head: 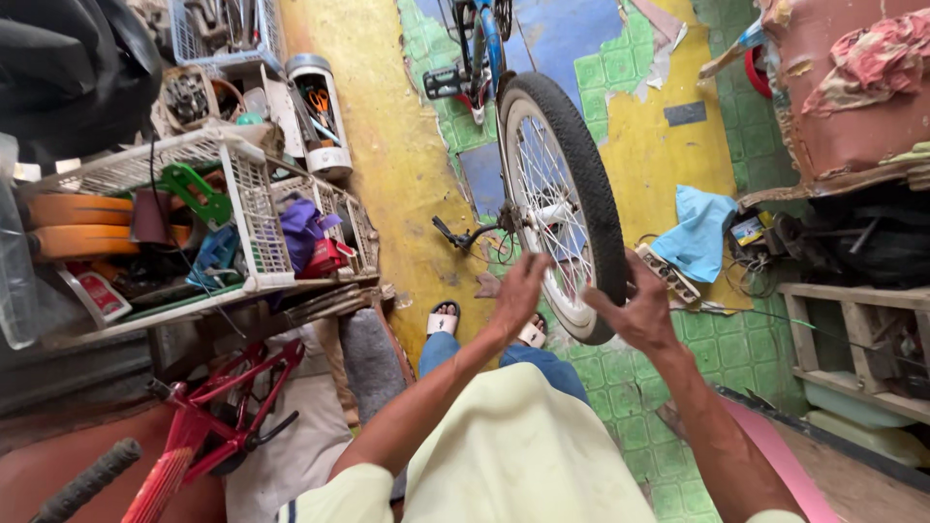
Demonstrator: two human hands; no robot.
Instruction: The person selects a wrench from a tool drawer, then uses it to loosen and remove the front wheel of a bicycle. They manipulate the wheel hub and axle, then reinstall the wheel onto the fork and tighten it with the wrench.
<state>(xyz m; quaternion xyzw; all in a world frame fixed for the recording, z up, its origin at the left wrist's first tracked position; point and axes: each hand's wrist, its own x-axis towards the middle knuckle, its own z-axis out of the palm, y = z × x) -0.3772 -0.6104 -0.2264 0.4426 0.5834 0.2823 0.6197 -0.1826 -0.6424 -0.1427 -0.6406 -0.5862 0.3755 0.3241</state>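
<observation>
Gripping nothing firmly: both hands sit at the near rim of the wheel (560, 199), fingers loosely spread. Left hand (518, 291) rests on the spoke side, fingertips against the rim's lower edge, palm turned toward the wheel. Right hand (635, 308) cups the black tyre (603, 208) from the outer side, thumb and fingers apart, apparently touching the tread; whether it presses or only brushes I cannot tell.

Placement: the wheel belongs to a blue bike (481, 53) that looks turned upside down, a pedal (443, 83) up at the far end, wheel off the floor. Judged reason: inverted like this the wheel is free to turn, and its rim comes within easy reach of a seated person. The hands bracket the wheel on both sides, which fits steadying or turning it, though motion itself cannot be read from one frame.

Wheel relative to hands: directly ahead, between them, lowest arc at hand level, just above the person's sandalled feet (443, 318).

Surroundings: white wire basket (247, 203) with tools to the left, red bike frame (208, 416) low left, blue cloth (699, 230) on the yellow-green tiled floor (668, 387) to the right, near a power strip (668, 274).
</observation>
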